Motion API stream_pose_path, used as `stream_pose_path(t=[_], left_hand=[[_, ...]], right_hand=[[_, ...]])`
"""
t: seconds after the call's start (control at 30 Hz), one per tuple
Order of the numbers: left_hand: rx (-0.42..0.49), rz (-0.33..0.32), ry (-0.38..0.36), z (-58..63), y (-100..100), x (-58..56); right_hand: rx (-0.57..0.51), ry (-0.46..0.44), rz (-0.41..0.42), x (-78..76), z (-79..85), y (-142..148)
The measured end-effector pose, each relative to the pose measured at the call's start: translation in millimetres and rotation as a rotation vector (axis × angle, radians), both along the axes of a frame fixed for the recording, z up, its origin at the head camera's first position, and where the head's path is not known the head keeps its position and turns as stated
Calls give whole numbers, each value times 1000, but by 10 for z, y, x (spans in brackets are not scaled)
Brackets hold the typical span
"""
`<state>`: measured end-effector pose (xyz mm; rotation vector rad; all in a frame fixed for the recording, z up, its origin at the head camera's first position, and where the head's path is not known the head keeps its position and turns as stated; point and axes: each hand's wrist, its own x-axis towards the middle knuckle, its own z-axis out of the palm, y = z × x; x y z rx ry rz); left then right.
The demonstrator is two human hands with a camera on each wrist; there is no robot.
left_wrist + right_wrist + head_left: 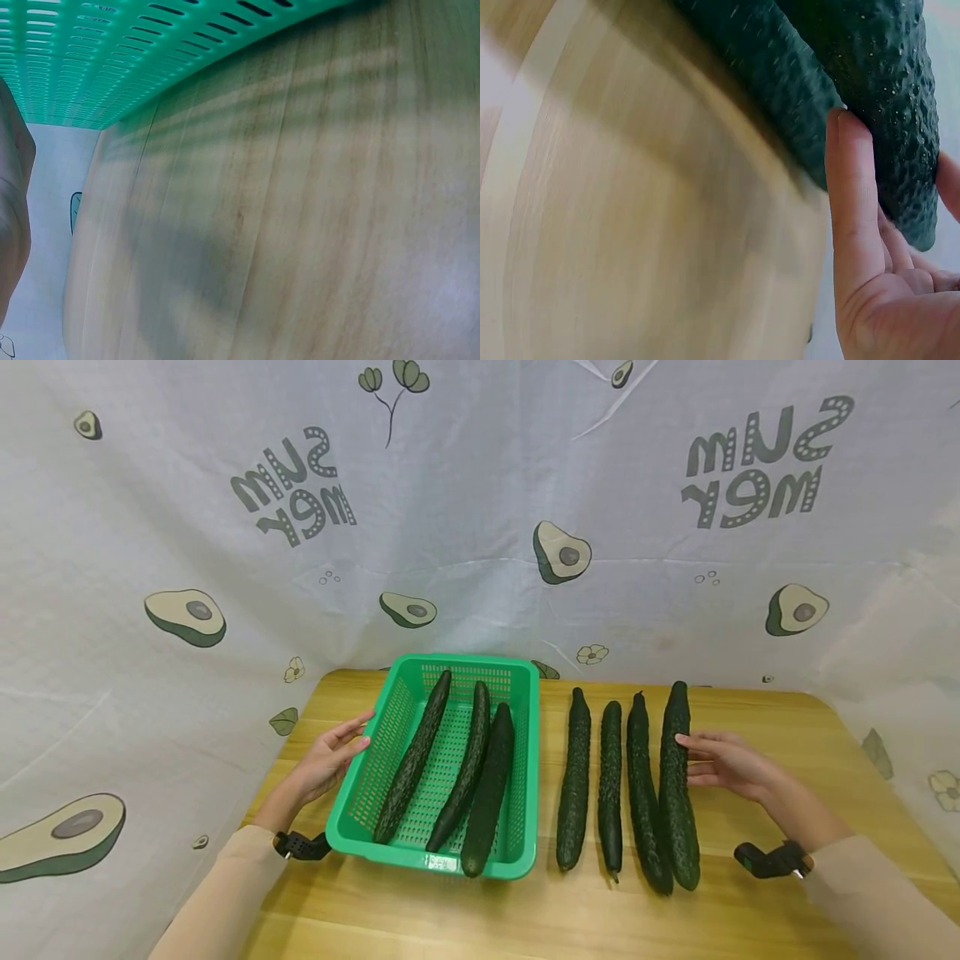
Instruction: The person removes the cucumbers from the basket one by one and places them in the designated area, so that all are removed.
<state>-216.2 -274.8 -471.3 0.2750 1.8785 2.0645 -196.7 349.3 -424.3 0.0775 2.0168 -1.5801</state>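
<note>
My right hand (731, 766) holds the upper part of a dark green, bumpy cucumber (681, 818), the rightmost of the row on the table. In the right wrist view, fingers (853, 195) lie on both sides of this cucumber (889, 90), which overlaps its neighbour. At the green plastic basket (533, 760), my left hand (326, 764) is by the left rim, fingertips right at its edge and fingers loosely extended. Inside the basket lie three cucumbers; the right one (489, 793) reaches over the front rim. The left wrist view shows the basket's slotted wall (150, 45) beside the hand.
Three more cucumbers lie side by side between the basket and the held one: a left one (574, 777), a thinner middle one (611, 777) and a right one (642, 777). The wooden table (600, 927) ends at a white printed cloth (480, 510) behind.
</note>
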Motion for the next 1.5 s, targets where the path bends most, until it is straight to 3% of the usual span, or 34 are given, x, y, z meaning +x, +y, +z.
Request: stream_pose_path(t=[0.23,0.83,1.27,1.5], left_hand=[[2,4,-9,10,9,-11],[-2,-3,-13,-13,11,-18],[13,-6,-23,6,4,-11],[13,-4,-16,4,-1,-5]], right_hand=[[36,3,25,-49,-118,49],[8,-52,-37,-99,-319,95],[38,-40,-114,-69,-292,40],[-2,-40,-139,-45,-290,26]])
